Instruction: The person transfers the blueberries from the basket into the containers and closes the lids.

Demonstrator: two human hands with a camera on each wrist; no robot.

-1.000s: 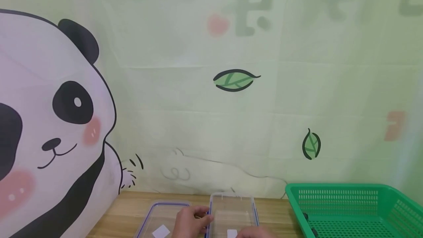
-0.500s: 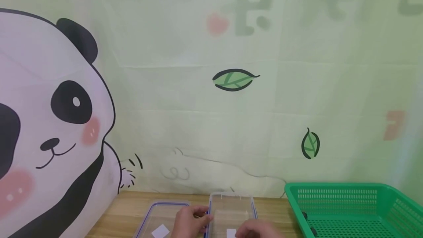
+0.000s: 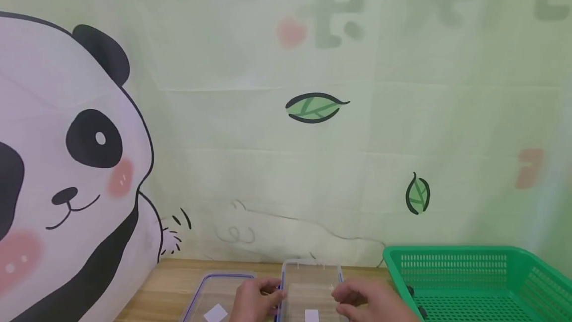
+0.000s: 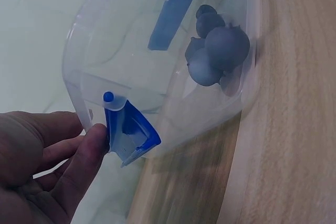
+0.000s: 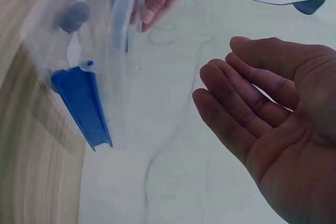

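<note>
A clear plastic box (image 3: pixel 309 284) with blue side clips stands on the table. My left hand (image 3: pixel 258 299) pinches its left rim between thumb and fingers, beside a hanging blue clip (image 4: pixel 131 132) in the left wrist view. Several dark, round, fruit-like things with small tips (image 4: pixel 227 46) lie at the bottom of the box. Near the right rim, apart from it, my right hand (image 3: pixel 373 299) is held with loosely bent fingers and nothing between them. The right wrist view shows its palm (image 5: pixel 286 166) and another blue clip (image 5: pixel 86 108) hanging on the box.
Left of the box lies a clear, blue-edged piece (image 3: pixel 232 287) with a white label (image 3: pixel 216 313). A green plastic basket (image 3: pixel 456 265) stands on the right, with dark things (image 3: pixel 410 290) by its left wall. Behind the wooden table (image 3: pixel 156 282) hangs a panda-printed cloth (image 3: pixel 250 173).
My right hand has risen and moved right, away from the white label on the box to beyond its right rim. The left hand stays at the left rim. The view shifts slightly.
</note>
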